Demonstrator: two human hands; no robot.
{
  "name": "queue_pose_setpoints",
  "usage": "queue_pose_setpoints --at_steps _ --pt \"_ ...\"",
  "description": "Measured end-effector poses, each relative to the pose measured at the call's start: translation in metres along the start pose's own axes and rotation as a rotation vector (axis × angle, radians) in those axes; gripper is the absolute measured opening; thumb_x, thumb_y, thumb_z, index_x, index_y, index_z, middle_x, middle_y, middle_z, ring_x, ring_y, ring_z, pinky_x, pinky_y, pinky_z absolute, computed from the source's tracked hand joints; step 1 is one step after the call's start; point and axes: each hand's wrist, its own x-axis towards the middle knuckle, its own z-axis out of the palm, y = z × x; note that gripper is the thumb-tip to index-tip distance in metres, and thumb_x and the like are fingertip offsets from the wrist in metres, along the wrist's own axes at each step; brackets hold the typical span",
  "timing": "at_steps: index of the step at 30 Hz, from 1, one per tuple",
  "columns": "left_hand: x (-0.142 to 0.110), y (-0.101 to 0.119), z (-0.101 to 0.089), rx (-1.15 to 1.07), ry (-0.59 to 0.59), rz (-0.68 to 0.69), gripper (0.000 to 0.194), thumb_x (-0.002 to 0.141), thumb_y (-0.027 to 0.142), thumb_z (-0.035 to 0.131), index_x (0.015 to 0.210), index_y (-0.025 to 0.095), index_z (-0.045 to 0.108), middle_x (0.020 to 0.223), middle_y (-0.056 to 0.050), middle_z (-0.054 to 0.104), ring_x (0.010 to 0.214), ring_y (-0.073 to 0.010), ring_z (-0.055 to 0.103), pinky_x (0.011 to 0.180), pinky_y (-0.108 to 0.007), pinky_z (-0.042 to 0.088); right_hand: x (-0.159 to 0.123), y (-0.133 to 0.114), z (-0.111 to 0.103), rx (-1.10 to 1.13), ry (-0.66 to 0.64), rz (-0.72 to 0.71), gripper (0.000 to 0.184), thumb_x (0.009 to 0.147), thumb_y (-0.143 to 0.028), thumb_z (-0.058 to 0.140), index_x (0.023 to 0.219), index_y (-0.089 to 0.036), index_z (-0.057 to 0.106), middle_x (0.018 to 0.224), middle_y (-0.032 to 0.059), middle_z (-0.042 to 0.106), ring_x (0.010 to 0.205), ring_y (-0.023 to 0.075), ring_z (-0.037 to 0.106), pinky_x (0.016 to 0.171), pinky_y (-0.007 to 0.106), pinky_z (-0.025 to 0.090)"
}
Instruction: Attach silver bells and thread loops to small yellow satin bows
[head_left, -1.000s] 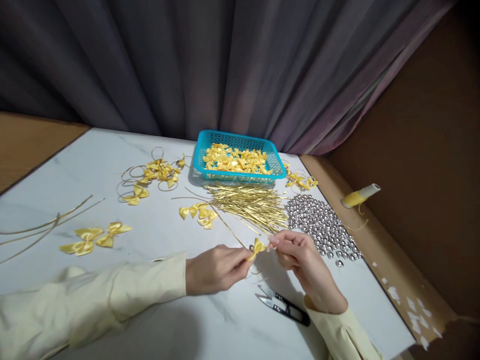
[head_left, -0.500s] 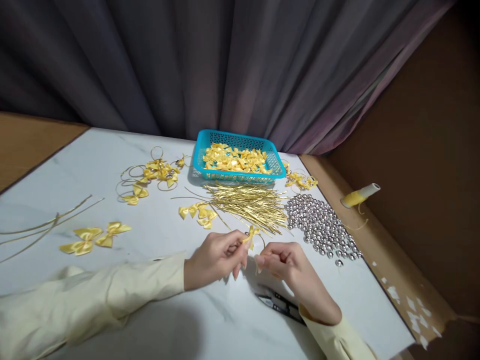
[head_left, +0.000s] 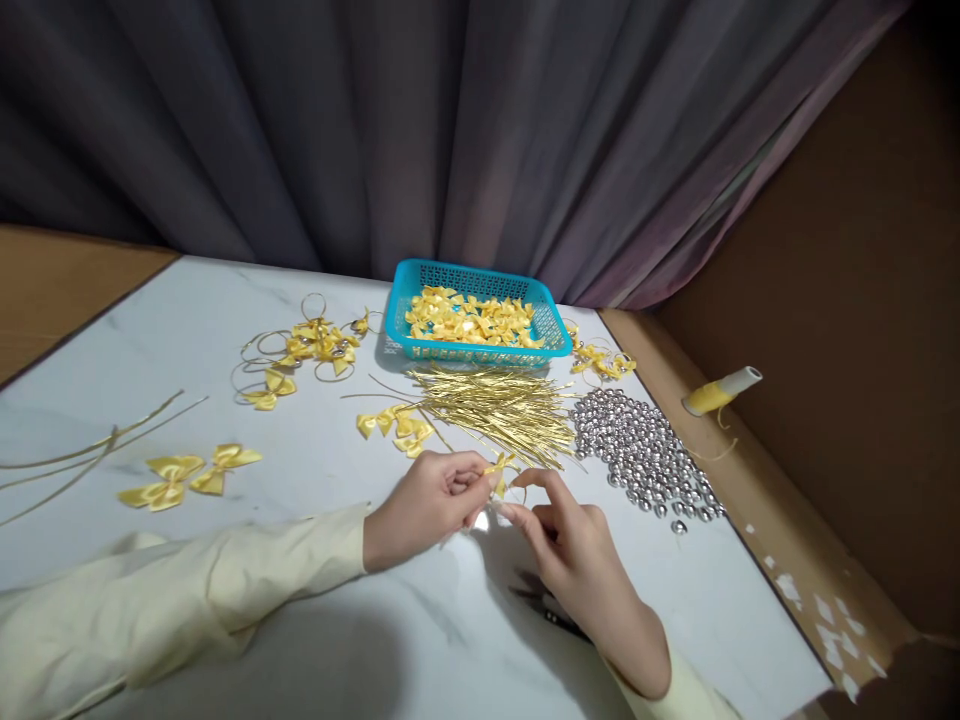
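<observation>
My left hand [head_left: 439, 508] pinches a small yellow ribbon bow [head_left: 501, 468] between thumb and fingers, above the table's middle. A thin wire loop [head_left: 524, 493] hangs from the bow's right side. Close beside it, my right hand [head_left: 574, 550] has its thumb and index finger apart around the loop; whether a fingertip touches the wire is hard to tell. Beneath the right hand lies a dark tool [head_left: 555, 612], mostly hidden. Just beyond both hands is a pile of gold wire strips [head_left: 502, 410], with loose yellow bows [head_left: 411, 435] to its left.
A blue basket [head_left: 401, 305] of yellow bows stands at the back. Silver beads [head_left: 637, 450] spread on the right. Looped bows lie in a left cluster [head_left: 319, 345] and a right one [head_left: 600, 362]. More bows [head_left: 166, 482] and a yellow-wound tube [head_left: 720, 390] lie farther out.
My right hand has moved slightly left, closer to the bow, and its thumb and index finger have parted from their pinch. My left hand still holds the bow, shifted slightly.
</observation>
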Motion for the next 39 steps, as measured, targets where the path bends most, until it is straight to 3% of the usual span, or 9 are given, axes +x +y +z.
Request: queue_pose_setpoints --at_steps 9,21,27,34,39 --pt "0.000 0.002 0.000 -0.055 -0.010 -0.053 0.027 0.080 0.031 0.051 0.059 0.015 0.050 0.040 0.009 0.035 0.036 -0.0040 0.030 0.034 -0.015 0.023 0.001 -0.002 0.006 -0.017 0.051 0.049 0.021 0.083 -0.035 0.049 0.074 -0.017 0.045 0.039 -0.0122 0.023 0.032 0.0061 0.023 0.038 0.018 0.016" --pt "-0.003 0.002 0.004 0.180 0.060 0.055 0.026 0.080 0.029 0.048 0.065 0.013 0.062 0.039 0.007 0.039 0.037 -0.0056 0.037 0.038 -0.016 0.030 0.004 -0.003 0.010 0.034 -0.013 0.075 0.025 0.086 -0.031 0.042 0.069 -0.015 0.052 0.042 -0.0072 0.035 0.036 0.0069 0.030 0.041 0.019 0.021" --pt "-0.003 0.003 0.002 0.150 0.002 0.059 0.028 0.082 0.033 0.047 0.071 0.014 0.064 0.041 0.006 0.043 0.038 -0.0066 0.038 0.041 -0.017 0.033 0.008 -0.005 0.004 0.168 -0.102 0.099 0.028 0.088 -0.029 0.037 0.068 -0.016 0.051 0.046 -0.0060 0.035 0.041 0.0074 0.029 0.042 0.019 0.023" --pt "0.000 0.011 -0.005 0.141 -0.090 0.110 0.033 0.085 0.029 0.042 0.059 0.014 0.055 0.045 0.004 0.046 0.043 -0.0073 0.039 0.047 -0.019 0.035 0.009 -0.001 -0.001 0.174 -0.101 0.110 0.028 0.087 -0.031 0.039 0.065 -0.016 0.050 0.049 -0.0055 0.034 0.044 0.0077 0.028 0.044 0.020 0.023" --pt "0.003 0.016 -0.008 0.142 -0.104 0.114 0.027 0.084 0.028 0.044 0.062 0.015 0.053 0.050 0.004 0.047 0.046 -0.0083 0.041 0.048 -0.020 0.035 0.008 -0.002 -0.003 0.185 -0.120 0.096 0.028 0.087 -0.029 0.039 0.062 -0.017 0.046 0.051 -0.0055 0.033 0.047 0.0078 0.028 0.046 0.020 0.024"
